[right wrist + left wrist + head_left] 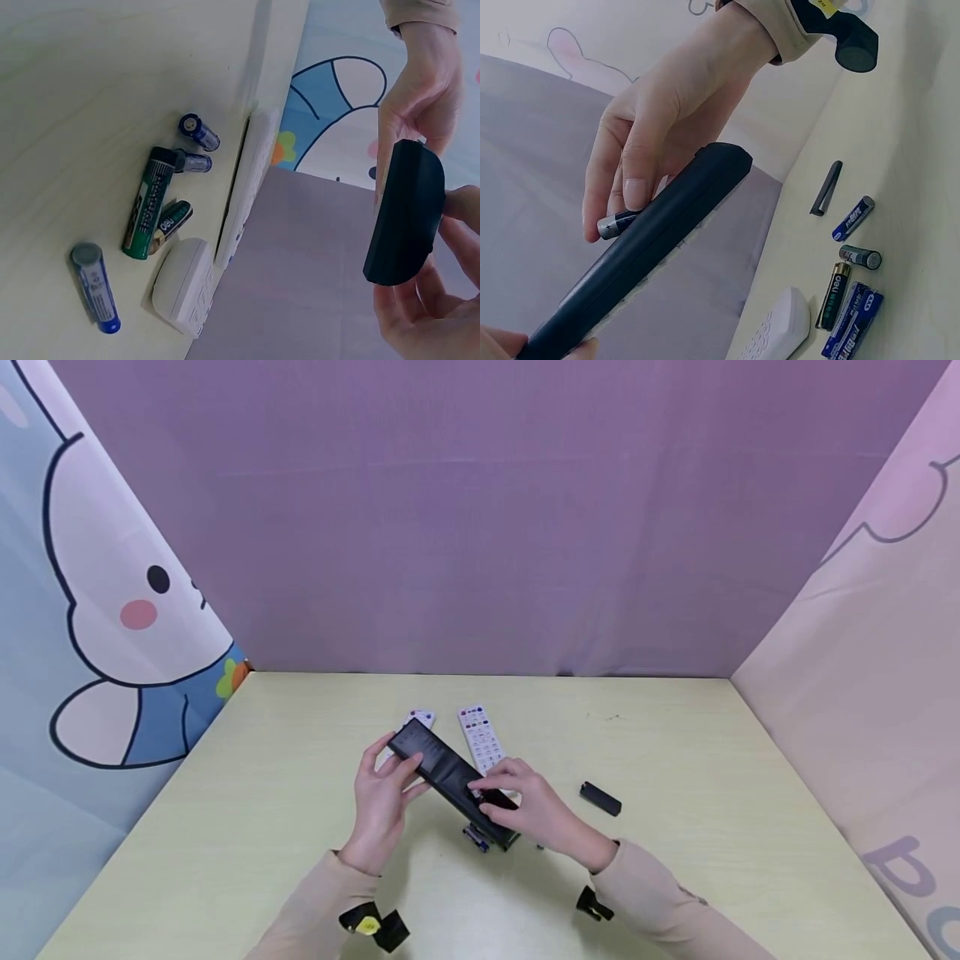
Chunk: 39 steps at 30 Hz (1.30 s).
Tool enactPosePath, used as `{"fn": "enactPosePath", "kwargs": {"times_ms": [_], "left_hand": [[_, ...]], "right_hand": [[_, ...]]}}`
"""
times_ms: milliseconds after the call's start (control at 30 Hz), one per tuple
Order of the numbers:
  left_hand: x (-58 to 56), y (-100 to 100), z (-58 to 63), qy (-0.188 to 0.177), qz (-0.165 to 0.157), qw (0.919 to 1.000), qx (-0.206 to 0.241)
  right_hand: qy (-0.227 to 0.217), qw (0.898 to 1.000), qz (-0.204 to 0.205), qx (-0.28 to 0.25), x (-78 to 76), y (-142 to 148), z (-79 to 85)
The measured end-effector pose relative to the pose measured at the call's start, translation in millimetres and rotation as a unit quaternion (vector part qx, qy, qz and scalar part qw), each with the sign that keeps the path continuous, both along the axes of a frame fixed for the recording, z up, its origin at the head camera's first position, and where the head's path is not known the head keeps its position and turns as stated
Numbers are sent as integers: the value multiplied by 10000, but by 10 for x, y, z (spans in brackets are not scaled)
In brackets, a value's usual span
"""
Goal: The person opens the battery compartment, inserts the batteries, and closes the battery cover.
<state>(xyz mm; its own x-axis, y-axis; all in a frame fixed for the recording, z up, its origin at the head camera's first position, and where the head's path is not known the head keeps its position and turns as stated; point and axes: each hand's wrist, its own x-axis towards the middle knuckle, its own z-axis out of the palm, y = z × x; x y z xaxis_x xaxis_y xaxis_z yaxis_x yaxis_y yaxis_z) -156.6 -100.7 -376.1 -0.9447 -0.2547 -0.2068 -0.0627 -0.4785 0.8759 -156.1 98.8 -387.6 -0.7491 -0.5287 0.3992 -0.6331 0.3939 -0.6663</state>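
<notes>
My left hand (381,802) grips the upper end of a long black remote control (442,768), tilted above the table with its back facing up. The right hand (536,802) is at the remote's lower half, thumb and fingers at its back. In the left wrist view, that hand pinches a battery (619,223) with a silver end, one end sticking up from the remote's back. The right wrist view shows the black remote (405,217) end-on between both hands, and the battery is hidden there. A black battery cover (600,798) lies on the table to the right.
Two white remotes (483,739) lie behind the black one. Several loose batteries lie on the table below it, among them a green one (150,202) and a blue one (95,287). Fabric walls (480,527) stand around the table.
</notes>
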Motion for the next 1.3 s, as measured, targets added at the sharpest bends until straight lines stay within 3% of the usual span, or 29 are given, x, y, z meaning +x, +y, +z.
{"fn": "enactPosePath", "kwargs": {"times_ms": [133,433,1033,1300], "left_hand": [[8,-6,13,15,-43,10000,-46],[23,-19,54,30,-132,9998,-117],[37,-19,78,-14,-130,9999,-102],[51,-32,77,-58,-151,9999,-60]], "right_hand": [[213,9995,192,122,17,7,-24],[-278,9949,715,656,75,42,-59],[562,9955,470,608,102,66,-90],[688,9937,533,710,110,76,-86]]}}
